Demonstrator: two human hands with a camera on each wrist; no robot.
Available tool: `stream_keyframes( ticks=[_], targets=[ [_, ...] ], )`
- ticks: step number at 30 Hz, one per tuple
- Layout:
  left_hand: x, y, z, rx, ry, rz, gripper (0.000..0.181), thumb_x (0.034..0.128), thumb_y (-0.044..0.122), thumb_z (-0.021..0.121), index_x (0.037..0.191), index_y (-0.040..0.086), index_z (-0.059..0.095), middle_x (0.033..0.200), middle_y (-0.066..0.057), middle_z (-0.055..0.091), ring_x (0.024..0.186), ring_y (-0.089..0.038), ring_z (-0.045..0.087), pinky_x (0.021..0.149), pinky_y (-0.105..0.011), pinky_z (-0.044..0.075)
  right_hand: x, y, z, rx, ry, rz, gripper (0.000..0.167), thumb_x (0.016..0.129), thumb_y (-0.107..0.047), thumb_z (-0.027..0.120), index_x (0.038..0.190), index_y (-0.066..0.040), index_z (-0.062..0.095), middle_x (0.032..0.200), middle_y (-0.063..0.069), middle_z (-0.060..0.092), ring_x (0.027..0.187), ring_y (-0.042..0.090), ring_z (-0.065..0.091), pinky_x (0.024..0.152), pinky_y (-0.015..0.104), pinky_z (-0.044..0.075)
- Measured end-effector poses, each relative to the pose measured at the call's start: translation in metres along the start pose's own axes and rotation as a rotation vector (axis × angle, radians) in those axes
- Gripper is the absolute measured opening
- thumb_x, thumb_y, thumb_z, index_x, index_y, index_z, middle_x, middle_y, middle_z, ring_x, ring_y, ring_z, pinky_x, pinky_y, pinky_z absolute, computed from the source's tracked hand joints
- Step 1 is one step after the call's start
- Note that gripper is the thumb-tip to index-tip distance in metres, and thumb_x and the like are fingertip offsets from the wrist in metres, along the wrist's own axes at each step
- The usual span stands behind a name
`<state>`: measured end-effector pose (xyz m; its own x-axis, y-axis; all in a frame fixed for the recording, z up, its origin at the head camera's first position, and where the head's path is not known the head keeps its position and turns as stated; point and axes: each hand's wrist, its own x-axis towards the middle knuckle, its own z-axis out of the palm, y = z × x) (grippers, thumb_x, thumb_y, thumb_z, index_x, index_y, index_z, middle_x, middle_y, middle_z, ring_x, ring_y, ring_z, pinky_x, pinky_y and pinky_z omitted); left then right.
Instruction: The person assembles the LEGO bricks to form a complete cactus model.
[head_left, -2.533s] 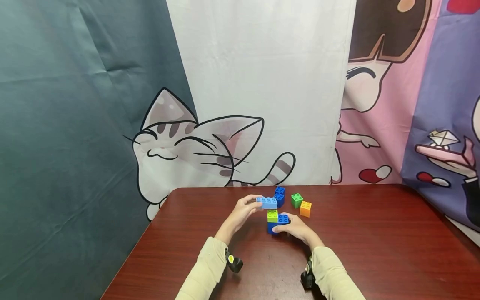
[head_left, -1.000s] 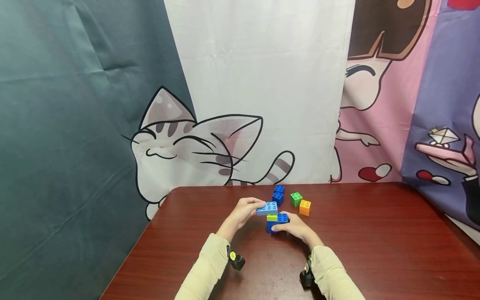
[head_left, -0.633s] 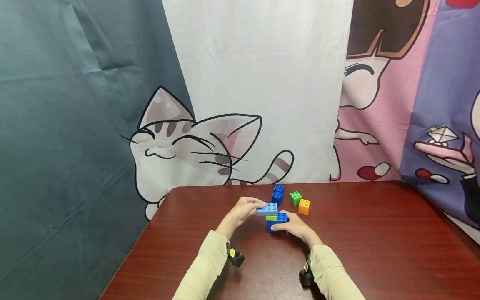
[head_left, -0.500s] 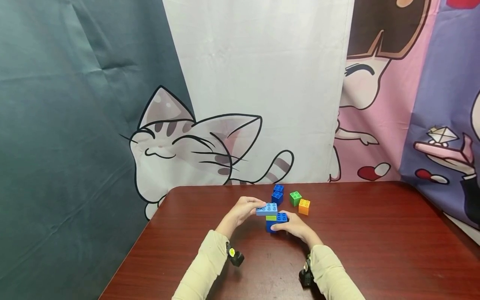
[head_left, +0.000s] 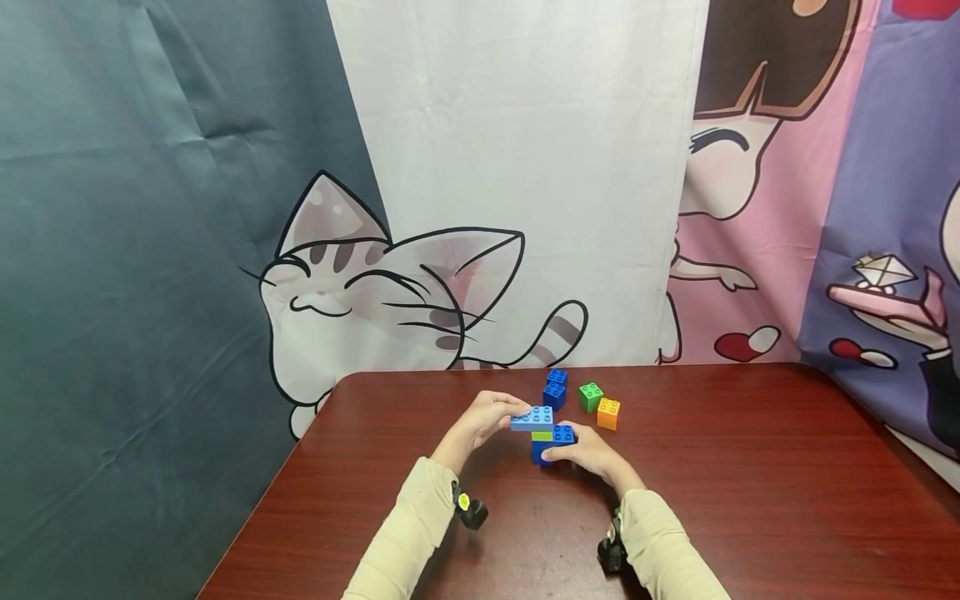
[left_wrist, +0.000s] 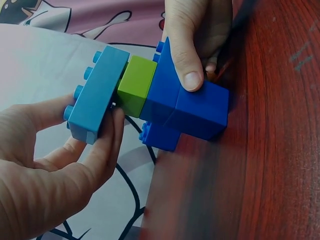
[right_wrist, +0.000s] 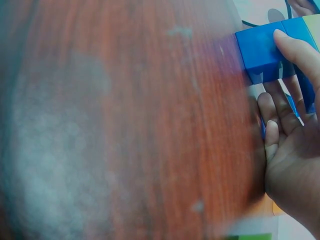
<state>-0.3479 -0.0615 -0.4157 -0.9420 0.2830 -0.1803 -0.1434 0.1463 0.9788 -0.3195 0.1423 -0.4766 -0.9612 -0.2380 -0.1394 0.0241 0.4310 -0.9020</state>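
Observation:
My left hand (head_left: 477,423) pinches a light blue building brick (left_wrist: 99,91) near its left end, with fingers under and over it. That brick lies across a lime green brick (left_wrist: 135,86), hiding its studs and sticking out to the left. A thin dark line shows between these two in the left wrist view; whether they are fully pressed together I cannot tell. Beneath the lime one are dark blue bricks (left_wrist: 202,107), stacked together. My right hand (head_left: 595,454) grips this dark blue part from the right, its thumb (right_wrist: 295,50) on the near face.
Behind the stack, two dark blue bricks (head_left: 554,395) stand on the brown table (head_left: 720,483). A green brick (head_left: 591,397) and an orange brick (head_left: 608,413) are to their right. A printed cloth (head_left: 540,167) hangs behind the table's far edge.
My left hand has lowered the light blue brick from above the lime green brick onto its top, covering the studs, then shifted it slightly left. My right hand keeps its grip.

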Motion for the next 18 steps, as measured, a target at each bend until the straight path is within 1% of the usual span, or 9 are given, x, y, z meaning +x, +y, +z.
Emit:
stream_keyframes(
  ticks=[4, 8, 12, 18],
  targets=[
    [0.0009, -0.0004, 0.0007, 0.004, 0.006, 0.003, 0.028, 0.0893, 0.008, 0.067, 0.109, -0.012, 0.067, 0.092, -0.009, 0.071, 0.075, -0.011, 0.064, 0.092, -0.035, 0.055, -0.0002, 0.0000, 0.0001, -0.001, 0.001, 0.001, 0.054, 0.082, -0.032, 0.077, 0.123, -0.003, 0.056, 0.099, 0.006, 0.068, 0.077, 0.019, 0.053, 0.064, 0.029, 0.043],
    [0.0018, -0.0006, 0.0010, 0.004, 0.023, 0.000, 0.027, 0.0885, 0.007, 0.068, 0.107, -0.013, 0.067, 0.096, -0.013, 0.071, 0.077, -0.012, 0.064, 0.093, -0.036, 0.055, -0.0001, 0.0006, 0.0008, -0.002, 0.003, -0.004, 0.054, 0.082, -0.032, 0.077, 0.123, -0.003, 0.056, 0.099, 0.006, 0.068, 0.076, 0.019, 0.053, 0.064, 0.030, 0.044],
    [0.0019, 0.0003, 0.0015, 0.013, 0.045, -0.017, 0.025, 0.0878, 0.007, 0.069, 0.105, -0.011, 0.068, 0.099, -0.014, 0.070, 0.079, -0.014, 0.063, 0.094, -0.037, 0.055, 0.0008, 0.0018, 0.0012, -0.006, -0.002, -0.004, 0.055, 0.082, -0.033, 0.077, 0.123, -0.003, 0.056, 0.100, 0.007, 0.068, 0.076, 0.019, 0.053, 0.064, 0.029, 0.044],
    [0.0013, 0.0012, 0.0029, 0.028, 0.054, -0.030, 0.024, 0.0879, 0.009, 0.069, 0.104, -0.010, 0.068, 0.100, -0.015, 0.070, 0.080, -0.015, 0.063, 0.095, -0.038, 0.054, 0.0022, 0.0041, 0.0015, 0.001, 0.008, -0.007, 0.054, 0.081, -0.033, 0.078, 0.122, -0.003, 0.057, 0.099, 0.007, 0.069, 0.076, 0.018, 0.053, 0.064, 0.029, 0.044]
  ],
)
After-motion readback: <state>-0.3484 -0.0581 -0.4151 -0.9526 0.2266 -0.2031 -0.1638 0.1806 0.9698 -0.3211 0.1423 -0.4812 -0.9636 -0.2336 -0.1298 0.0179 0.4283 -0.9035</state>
